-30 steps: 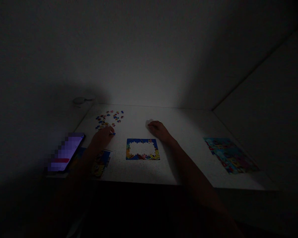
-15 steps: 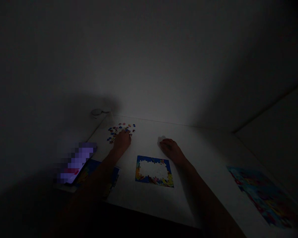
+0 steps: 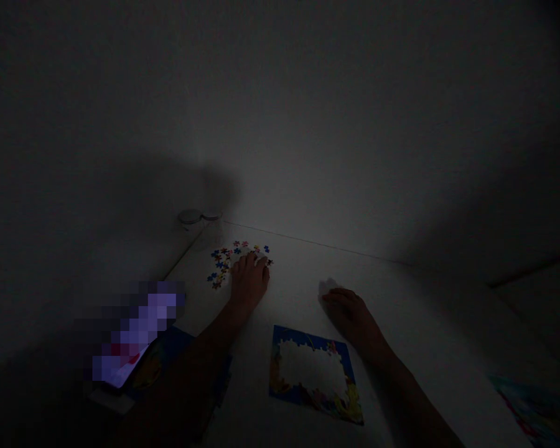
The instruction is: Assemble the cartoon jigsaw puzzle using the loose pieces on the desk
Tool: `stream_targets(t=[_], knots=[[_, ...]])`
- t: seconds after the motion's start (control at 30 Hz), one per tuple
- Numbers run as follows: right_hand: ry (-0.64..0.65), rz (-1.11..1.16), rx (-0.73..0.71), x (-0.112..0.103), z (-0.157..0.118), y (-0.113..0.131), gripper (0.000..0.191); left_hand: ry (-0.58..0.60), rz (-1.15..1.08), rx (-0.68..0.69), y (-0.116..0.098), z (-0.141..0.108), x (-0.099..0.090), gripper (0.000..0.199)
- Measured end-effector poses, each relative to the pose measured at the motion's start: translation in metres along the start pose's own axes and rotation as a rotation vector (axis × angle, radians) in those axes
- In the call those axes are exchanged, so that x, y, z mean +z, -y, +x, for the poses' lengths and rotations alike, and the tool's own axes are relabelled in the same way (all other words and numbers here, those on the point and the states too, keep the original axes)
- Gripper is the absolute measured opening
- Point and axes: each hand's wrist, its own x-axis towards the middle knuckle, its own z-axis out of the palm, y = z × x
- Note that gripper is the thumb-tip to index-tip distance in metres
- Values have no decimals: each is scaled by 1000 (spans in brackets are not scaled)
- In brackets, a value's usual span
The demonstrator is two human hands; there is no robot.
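My left hand [image 3: 249, 280] rests, fingers down, on the near right side of a scatter of small multicoloured jigsaw pieces [image 3: 224, 264]. Whether it pinches a piece is hidden in the dim light. My right hand [image 3: 350, 314] lies on the white table [image 3: 289, 298] with nothing visible in it, beside a pale patch [image 3: 327, 287]. Nearer me and between my hands sits a jigsaw [image 3: 312, 373] with a finished colourful border around a white, unfilled middle.
Under my left forearm lies a colourful picture card [image 3: 149, 367], next to a lit phone with a pixelated screen [image 3: 137, 330]. Glass jars [image 3: 200, 227] stand beyond the table's far left corner. A colourful sheet [image 3: 532, 410] lies at the lower right.
The whole view has shifted down and right as my head moved. My left hand has gone from the near edge of the pieces onto their right side, and the blue piece at its fingertips no longer shows.
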Motion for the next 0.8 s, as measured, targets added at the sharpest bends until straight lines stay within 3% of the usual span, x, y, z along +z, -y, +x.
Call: stream_targets(t=[0.13,0.33,0.53,0.67,0.8], knots=[[-48,17,44,-1,-3,5,42,-21,-37,19,1,2,7,33],[90,-27,85,-13,0,7,42,-5,-98,85,2,1,11,30],[0,-25,116,-8,-3,12,47,26,-146,129,0,1,9,30],[71,-16,110,-11,-2,9,43,27,-128,83,-1,1,1,31],[70,-3,88,-14,1,8,38,0,-50,-89,9,5,-15,34]])
